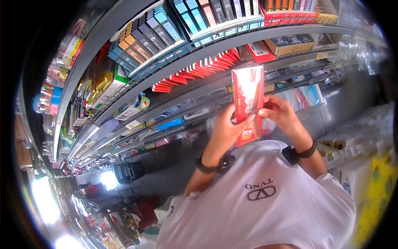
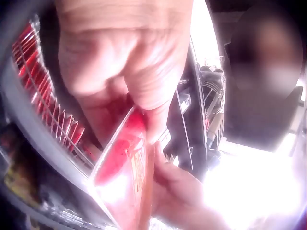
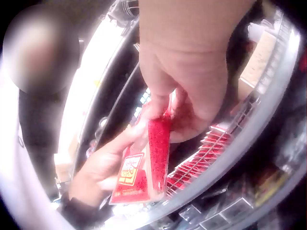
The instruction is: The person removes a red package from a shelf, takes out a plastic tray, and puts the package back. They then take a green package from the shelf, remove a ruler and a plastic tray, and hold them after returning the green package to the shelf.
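In the head view a slim red and white box (image 1: 248, 97) in shiny clear wrap stands nearly upright before the chest. My left hand (image 1: 226, 130) grips its left side low down, thumb across the printed front. On the opposite edge, my right hand (image 1: 282, 114) pinches the box with thumb and bent index finger. The left wrist view shows the box (image 2: 122, 167) between the left hand's (image 2: 124, 62) thumb and fingers. From the right wrist, the red speckled side and a white label of the box (image 3: 158, 148) appear below the right hand (image 3: 187, 81); the fingertips are partly hidden.
Just beyond the hands runs a shelf with a row of red packets (image 1: 199, 70) behind a wire rail. Small boxes (image 1: 149, 35) fill the shelf above. Lower shelves (image 1: 182, 103) hold packaged goods. A dark basket (image 1: 128, 172) is on the floor at left.
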Action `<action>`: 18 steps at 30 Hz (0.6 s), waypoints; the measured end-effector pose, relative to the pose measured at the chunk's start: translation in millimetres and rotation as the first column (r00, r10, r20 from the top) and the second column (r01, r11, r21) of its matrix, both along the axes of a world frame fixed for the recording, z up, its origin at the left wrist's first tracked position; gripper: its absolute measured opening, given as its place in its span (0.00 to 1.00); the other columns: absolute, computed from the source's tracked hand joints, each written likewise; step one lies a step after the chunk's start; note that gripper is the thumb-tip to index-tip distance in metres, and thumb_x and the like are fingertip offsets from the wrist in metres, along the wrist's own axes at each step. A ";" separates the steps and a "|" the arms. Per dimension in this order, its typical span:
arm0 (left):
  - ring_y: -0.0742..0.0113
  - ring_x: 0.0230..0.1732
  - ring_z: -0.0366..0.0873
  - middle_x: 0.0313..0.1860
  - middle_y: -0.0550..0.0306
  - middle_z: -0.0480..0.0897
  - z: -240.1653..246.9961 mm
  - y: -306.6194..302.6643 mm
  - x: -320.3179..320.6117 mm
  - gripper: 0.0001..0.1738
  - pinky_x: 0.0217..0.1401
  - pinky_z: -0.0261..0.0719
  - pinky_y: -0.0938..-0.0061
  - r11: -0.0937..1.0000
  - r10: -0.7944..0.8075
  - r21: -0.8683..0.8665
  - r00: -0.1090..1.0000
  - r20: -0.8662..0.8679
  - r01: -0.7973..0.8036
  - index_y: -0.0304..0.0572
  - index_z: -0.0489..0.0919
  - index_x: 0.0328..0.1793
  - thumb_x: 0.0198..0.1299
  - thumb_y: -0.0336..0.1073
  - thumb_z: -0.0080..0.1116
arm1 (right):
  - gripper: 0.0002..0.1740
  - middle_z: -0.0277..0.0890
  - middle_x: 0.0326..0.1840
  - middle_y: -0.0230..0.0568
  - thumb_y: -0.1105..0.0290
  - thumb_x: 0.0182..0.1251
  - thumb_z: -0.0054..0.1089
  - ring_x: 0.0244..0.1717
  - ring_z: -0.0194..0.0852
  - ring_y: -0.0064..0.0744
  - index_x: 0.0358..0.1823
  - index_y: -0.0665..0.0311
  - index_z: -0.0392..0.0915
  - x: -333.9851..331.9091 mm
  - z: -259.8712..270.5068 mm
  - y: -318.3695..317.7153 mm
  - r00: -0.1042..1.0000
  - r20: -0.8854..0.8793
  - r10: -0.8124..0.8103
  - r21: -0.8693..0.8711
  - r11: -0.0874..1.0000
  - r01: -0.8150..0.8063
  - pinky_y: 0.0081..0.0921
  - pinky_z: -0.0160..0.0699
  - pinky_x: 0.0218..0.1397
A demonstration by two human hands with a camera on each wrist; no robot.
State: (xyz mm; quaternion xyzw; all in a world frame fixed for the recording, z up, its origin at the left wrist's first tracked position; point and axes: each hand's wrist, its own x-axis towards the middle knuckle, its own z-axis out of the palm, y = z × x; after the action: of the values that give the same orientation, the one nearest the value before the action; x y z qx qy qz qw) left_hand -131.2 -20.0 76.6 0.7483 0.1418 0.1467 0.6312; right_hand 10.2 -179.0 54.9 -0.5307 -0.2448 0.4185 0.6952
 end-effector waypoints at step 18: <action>0.54 0.39 0.87 0.42 0.45 0.87 36.1 -7.9 -13.4 0.24 0.44 0.82 0.66 0.965 -0.023 0.260 1.000 -0.003 0.023 0.36 0.81 0.54 0.54 0.38 0.77 | 0.14 0.85 0.46 0.38 0.79 0.62 0.72 0.47 0.84 0.28 0.48 0.70 0.81 -0.5 -4.3 -6.3 1.000 0.011 0.025 0.181 0.983 -0.027 0.29 0.84 0.53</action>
State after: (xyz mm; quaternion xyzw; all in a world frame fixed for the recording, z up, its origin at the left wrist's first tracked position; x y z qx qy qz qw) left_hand -144.7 -27.9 112.8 0.8261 0.1129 0.1566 0.5294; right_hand 9.7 -185.3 50.7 -0.4641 -0.2918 0.4011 0.7339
